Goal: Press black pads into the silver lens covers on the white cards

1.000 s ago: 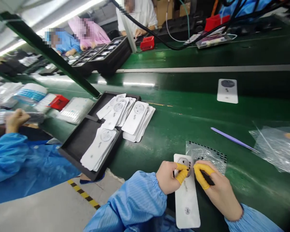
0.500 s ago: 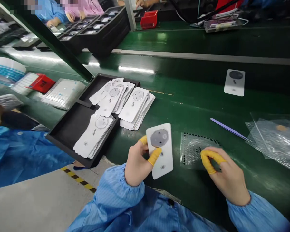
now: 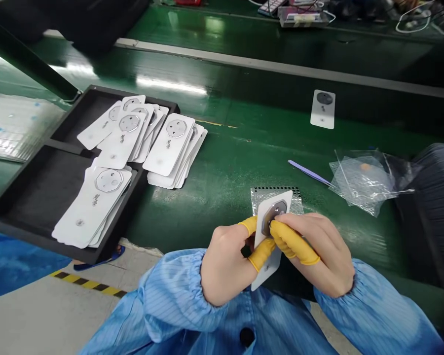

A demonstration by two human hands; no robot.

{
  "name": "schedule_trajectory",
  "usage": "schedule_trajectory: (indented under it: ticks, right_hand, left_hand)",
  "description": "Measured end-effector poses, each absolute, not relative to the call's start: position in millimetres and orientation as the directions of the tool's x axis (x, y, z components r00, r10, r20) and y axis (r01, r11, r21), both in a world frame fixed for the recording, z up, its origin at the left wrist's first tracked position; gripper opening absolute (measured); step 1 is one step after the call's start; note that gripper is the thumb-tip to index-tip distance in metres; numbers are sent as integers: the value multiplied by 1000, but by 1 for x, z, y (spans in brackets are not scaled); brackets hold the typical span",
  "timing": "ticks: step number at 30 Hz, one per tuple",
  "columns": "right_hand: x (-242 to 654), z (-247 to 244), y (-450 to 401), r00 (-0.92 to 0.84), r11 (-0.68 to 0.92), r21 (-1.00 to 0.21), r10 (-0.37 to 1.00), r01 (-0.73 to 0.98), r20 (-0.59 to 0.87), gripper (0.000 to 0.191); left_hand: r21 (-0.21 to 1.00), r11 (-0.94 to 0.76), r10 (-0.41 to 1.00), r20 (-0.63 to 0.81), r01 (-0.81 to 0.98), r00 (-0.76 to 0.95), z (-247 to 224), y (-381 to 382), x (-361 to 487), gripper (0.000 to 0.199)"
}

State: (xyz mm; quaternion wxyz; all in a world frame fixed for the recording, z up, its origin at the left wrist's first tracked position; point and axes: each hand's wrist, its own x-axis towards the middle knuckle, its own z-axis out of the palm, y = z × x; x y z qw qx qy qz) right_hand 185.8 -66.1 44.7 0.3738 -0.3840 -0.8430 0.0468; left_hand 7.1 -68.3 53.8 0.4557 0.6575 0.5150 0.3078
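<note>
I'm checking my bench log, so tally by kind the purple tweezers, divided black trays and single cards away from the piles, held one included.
Purple tweezers: 1
Divided black tray: 1
Single cards: 2 (held card, card farther back)
Total: 4

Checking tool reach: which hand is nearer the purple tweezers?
Right. The right hand is at the white card's dark disc, on the near side of the tweezers; the left hand grips the card farther left.
</note>
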Motion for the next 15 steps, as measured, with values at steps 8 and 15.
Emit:
schedule_trajectory:
  ticks: [8,15]
  right_hand:
    - [188,48,-67,-565,761,-168,591,626,576,30]
    - [182,48,-81,-620,742,-128,630,658,467,35]
  left_hand:
    - [902,-97,954,-36,420,297,49,-69,12,8]
    - [907,-101,948,-36,409,316,50,-68,9,4]
